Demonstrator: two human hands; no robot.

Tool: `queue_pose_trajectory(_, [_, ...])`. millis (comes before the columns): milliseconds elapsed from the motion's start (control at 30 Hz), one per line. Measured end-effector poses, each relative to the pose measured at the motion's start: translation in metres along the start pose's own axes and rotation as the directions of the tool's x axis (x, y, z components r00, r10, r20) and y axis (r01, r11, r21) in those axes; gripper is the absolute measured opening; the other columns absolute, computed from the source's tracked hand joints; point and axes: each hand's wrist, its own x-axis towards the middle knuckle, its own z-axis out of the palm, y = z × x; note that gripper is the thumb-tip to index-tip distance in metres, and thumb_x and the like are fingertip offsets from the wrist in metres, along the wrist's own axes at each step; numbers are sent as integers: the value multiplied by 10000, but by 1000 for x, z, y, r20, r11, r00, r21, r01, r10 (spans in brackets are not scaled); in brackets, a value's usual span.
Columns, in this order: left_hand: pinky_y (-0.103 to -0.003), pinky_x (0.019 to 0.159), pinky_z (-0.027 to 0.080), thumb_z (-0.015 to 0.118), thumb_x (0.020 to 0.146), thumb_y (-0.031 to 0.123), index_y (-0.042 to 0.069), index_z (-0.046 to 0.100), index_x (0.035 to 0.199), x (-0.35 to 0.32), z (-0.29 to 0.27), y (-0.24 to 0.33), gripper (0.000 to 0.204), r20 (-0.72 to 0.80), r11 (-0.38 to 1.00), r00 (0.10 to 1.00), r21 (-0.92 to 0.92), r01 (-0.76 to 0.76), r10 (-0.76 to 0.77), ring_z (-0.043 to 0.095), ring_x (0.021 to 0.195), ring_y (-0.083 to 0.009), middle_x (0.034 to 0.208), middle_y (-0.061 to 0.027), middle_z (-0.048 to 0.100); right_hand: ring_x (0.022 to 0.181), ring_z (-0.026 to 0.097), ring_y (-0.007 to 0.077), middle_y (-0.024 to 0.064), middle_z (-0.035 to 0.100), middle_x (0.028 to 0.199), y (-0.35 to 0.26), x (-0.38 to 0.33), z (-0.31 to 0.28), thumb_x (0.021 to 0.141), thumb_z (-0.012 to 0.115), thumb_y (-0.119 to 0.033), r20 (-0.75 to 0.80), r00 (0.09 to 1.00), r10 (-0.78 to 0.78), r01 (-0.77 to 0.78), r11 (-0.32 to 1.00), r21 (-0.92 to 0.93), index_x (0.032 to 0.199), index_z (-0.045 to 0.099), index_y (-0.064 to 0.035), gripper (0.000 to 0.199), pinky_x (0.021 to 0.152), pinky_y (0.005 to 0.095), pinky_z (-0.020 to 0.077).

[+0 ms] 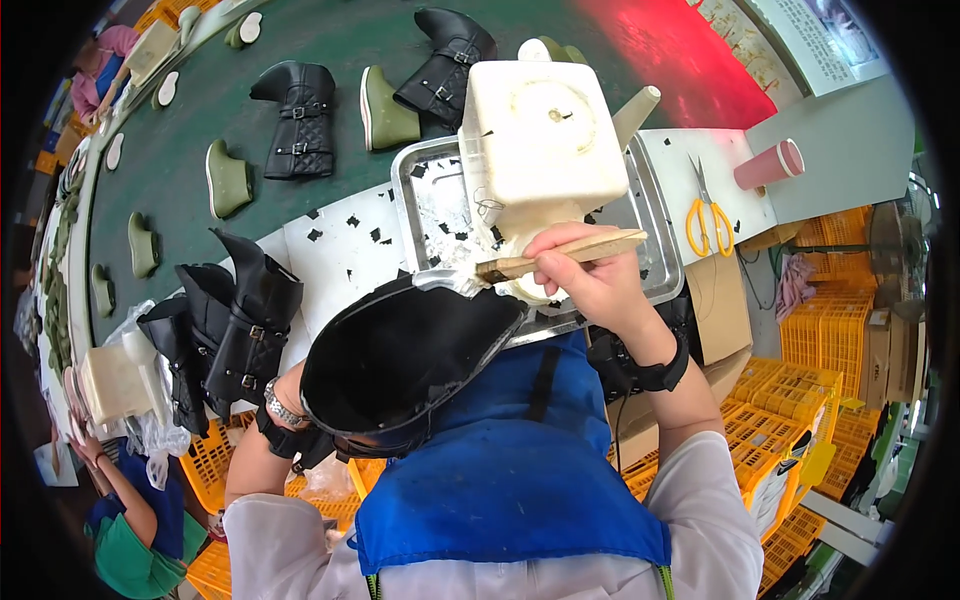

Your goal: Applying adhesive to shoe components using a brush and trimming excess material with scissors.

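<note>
A black boot (pixel 400 350) is tilted in front of me with its wide shaft opening facing up. My left hand (pixel 290 388) holds it from the left; the fingers are hidden behind the shaft. My right hand (pixel 590 275) is closed round a wooden-handled brush (pixel 590 248). The brush's tip meets the boot's far rim, where a whitish smear (pixel 447 280) shows. Just beyond stands a white plastic container (pixel 550 130) in a shallow metal tray (pixel 655 215). Small black scraps lie in and around the tray.
Orange-handled scissors (pixel 708 215) and a pink cup (pixel 770 165) lie to the right. More black boots (pixel 300 120) and green boots (pixel 228 180) are on the green surface beyond. Black boots (pixel 250 320) stand at left. Yellow crates (pixel 770 430) fill the lower right. A co-worker (pixel 140 510) sits lower left.
</note>
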Motion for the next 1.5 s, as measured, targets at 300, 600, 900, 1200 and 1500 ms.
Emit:
queue_pose_trajectory(300, [-274, 800, 453, 844, 559, 234, -35, 455, 1244, -6, 19, 46, 833, -37, 903, 993, 421, -85, 111, 590, 912, -157, 1026, -86, 619, 469, 505, 123, 62, 565, 570, -19, 29, 18, 805, 621, -137, -34, 974, -226, 196, 901, -387, 746, 620, 20, 168, 451, 255, 391])
queue_pose_trajectory(600, [-346, 806, 457, 770, 559, 58, 8, 449, 1266, -4, 50, 39, 778, -51, 455, 900, 875, -169, 432, 590, 912, -311, 1053, -168, 593, 463, 537, 337, 177, 516, 494, -23, 51, 23, 763, 637, -209, 65, 963, -263, 250, 770, -587, 592, 576, 30, 300, 453, 373, 421])
queue_pose_trajectory(900, [-351, 824, 451, 763, 498, 5, 12, 461, 1252, 3, 55, 18, 812, -184, 275, 779, 961, 15, 600, 574, 942, -312, 1097, -168, 579, 453, 528, 342, 195, 510, 492, -12, 40, 21, 776, 625, -228, 51, 975, -215, 203, 784, -587, 613, 587, 46, 321, 452, 372, 418])
queue_pose_trajectory(1200, [-344, 815, 457, 770, 495, 18, 27, 424, 1288, 9, 55, 18, 866, -319, 355, 728, 928, 111, 606, 572, 933, -305, 1105, -163, 579, 508, 477, 30, -2, 542, 595, -16, 12, 25, 854, 593, -183, -159, 983, 93, -108, 990, -88, 836, 616, 6, 192, 451, 166, 363])
queue_pose_trajectory(1500, [-345, 799, 464, 771, 529, 31, 30, 413, 1299, 8, 61, 24, 849, -293, 407, 763, 912, 44, 576, 585, 903, -298, 1067, -159, 594, 560, 517, 52, 14, 578, 635, 5, 33, 23, 850, 601, -167, -222, 970, -95, 32, 962, -271, 853, 604, 31, 198, 504, 202, 409])
